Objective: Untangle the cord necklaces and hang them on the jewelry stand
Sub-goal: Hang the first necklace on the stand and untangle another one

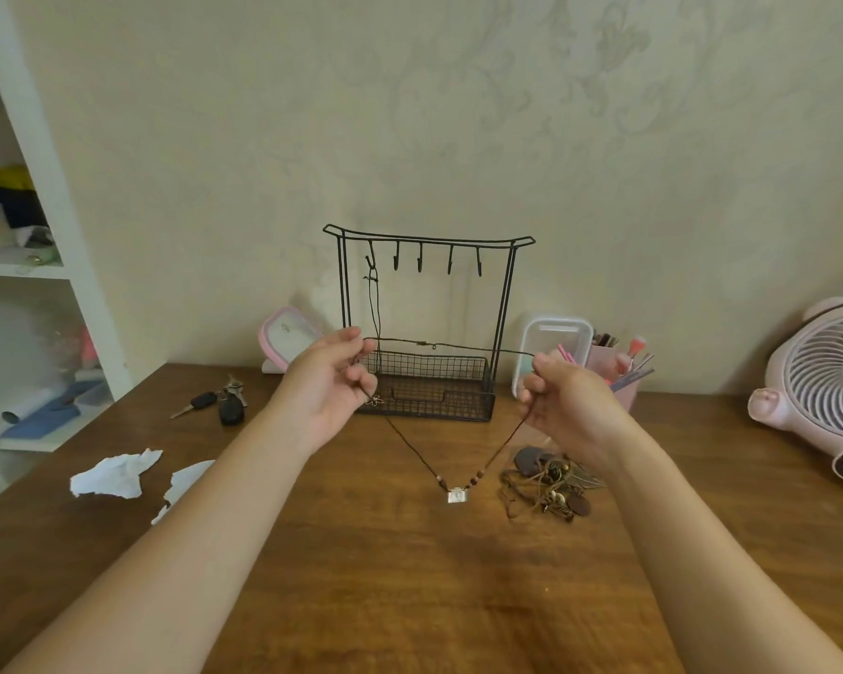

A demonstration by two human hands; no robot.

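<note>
A black wire jewelry stand (502, 304) with several hooks and a mesh basket base stands at the back of the wooden table. One dark cord necklace (374, 304) hangs from its leftmost hook. My left hand (332, 386) and my right hand (565, 406) each pinch one side of a brown cord necklace (487, 462), stretched wide in front of the stand. Its top strand runs level between my hands, and its beads and silver pendant (457, 495) hang low over the table. A tangled pile of cord necklaces (551, 484) lies on the table under my right wrist.
Car keys (220, 403) lie at the left of the stand. Crumpled white paper (113, 474) sits near the table's left edge. A pink fan (823, 396) is at the right, with a white box (551, 347) and a pink cup of brushes (614, 362) behind my right hand.
</note>
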